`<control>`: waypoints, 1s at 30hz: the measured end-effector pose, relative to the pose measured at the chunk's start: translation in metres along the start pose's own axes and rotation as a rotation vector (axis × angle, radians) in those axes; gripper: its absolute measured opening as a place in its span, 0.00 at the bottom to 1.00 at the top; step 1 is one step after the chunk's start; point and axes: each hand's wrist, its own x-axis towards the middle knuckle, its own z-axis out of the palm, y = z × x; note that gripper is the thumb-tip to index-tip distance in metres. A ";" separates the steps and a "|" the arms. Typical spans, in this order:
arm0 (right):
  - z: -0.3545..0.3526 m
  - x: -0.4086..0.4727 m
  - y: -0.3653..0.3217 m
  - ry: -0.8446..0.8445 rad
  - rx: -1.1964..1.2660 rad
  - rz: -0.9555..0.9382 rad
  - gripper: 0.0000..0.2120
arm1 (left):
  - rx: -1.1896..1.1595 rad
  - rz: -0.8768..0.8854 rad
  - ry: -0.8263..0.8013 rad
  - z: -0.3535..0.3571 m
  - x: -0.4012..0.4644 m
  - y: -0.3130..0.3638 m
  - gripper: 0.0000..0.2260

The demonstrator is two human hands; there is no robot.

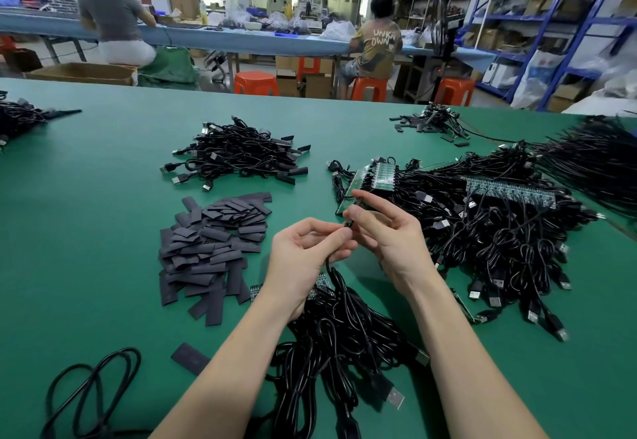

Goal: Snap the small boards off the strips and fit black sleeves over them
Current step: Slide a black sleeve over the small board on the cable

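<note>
Above the green table (pixel 103 169), the left hand (pixel 303 252) and right hand (pixel 386 231) each pinch a small black-sleeved board (pixel 349 223) between them, probably seating the sleeve, with loose black sleeves (pixel 210 245) near the left hand.

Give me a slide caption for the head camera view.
Both hands, left hand and right hand, pinch a small black piece on a cable beside the sleeve pile.

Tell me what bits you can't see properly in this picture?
- Head view: what the left hand and right hand pinch together is tiny and covered by fingertips; board or sleeve, cannot tell.
- The green strip near the sleeve pile is mostly hidden by the left forearm.
- The loose cable is cut off by the bottom edge.
- The chips on the board strip are too small.
</note>
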 end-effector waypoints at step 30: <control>0.005 -0.001 0.010 -0.040 0.027 0.030 0.20 | -0.031 -0.009 0.037 -0.002 0.000 0.002 0.06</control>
